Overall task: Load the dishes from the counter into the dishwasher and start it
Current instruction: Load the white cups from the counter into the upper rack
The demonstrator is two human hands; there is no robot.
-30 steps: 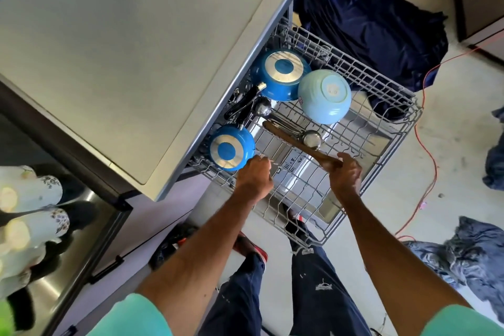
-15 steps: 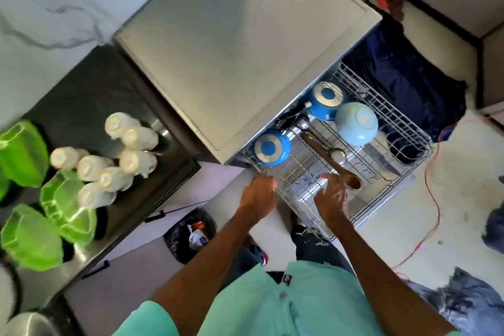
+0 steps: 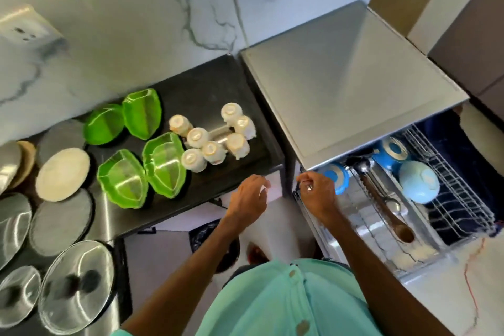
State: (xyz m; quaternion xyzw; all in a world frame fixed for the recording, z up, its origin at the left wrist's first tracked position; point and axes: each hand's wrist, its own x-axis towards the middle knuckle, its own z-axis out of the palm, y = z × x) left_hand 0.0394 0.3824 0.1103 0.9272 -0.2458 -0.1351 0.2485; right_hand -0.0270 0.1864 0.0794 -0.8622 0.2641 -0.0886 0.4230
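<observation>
The dishwasher [image 3: 354,90] stands right of the black counter [image 3: 207,82], its wire rack [image 3: 463,199] pulled out. Lying in the rack are two blue pots [image 3: 336,176] [image 3: 392,153], a light blue bowl [image 3: 418,181], a wooden spoon [image 3: 387,210] and a metal ladle [image 3: 362,165]. On the counter sit several upturned white cups [image 3: 212,142] and several green bowls [image 3: 163,166]. My left hand [image 3: 249,194] hovers empty at the counter's front edge, fingers loosely curled. My right hand [image 3: 317,191] holds nothing and hangs by the rack's near left corner.
Grey and white plates [image 3: 62,169] and glass lids [image 3: 76,289] fill the counter's left end. A marble wall [image 3: 136,22] with a socket [image 3: 27,26] rises behind. A black bin bag [image 3: 207,237] sits on the floor below, and dark cloth [image 3: 450,131] lies behind the rack.
The view has swung left onto the counter. My right hand released the wooden spoon, which now lies in the rack. Both hands have drawn back from the rack towards the counter.
</observation>
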